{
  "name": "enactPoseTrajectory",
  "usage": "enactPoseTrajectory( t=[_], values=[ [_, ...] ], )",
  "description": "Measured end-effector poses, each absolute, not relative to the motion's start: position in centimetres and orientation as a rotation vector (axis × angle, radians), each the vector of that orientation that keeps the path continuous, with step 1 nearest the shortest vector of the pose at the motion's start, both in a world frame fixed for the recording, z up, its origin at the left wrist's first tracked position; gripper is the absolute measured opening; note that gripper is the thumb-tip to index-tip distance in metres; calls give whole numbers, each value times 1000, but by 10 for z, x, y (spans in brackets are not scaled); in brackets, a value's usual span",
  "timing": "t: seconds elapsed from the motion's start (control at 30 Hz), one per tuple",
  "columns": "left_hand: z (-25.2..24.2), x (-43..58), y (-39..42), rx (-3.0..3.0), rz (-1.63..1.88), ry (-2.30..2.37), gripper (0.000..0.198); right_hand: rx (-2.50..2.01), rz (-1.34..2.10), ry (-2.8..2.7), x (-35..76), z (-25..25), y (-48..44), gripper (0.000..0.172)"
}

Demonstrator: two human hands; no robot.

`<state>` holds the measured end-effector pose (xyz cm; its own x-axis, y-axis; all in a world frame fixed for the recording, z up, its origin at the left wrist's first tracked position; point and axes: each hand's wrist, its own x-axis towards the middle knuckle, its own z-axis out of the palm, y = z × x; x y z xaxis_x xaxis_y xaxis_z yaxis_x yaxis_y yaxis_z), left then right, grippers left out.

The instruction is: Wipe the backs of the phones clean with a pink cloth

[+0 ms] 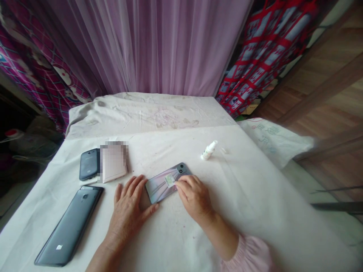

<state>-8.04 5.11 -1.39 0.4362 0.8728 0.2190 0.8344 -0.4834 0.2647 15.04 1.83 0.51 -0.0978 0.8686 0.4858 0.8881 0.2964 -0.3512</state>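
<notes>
A silver smartphone with a pinkish sheen lies back-up on the white tablecloth, its camera lenses at the upper right. On its back is a small white label with green print. My left hand rests with fingers spread, steadying the phone's left end between index finger and thumb. The fingers of my right hand are pinched at the label's right edge and cover part of the phone's right side. How far the label is lifted does not show.
To the left lie a large dark phone, a smaller dark phone and a partly blurred pink phone. A small white bottle stands behind the silver phone, near a small whitish piece. Purple curtains hang beyond the table.
</notes>
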Motion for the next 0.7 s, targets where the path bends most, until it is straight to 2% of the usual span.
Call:
enactPoseTrajectory(
  t=[0.7],
  values=[
    [-14, -80, 52, 2557, 508, 1517, 60, -1761, -39, -1738, 191, -5, 22, 17]
  ],
)
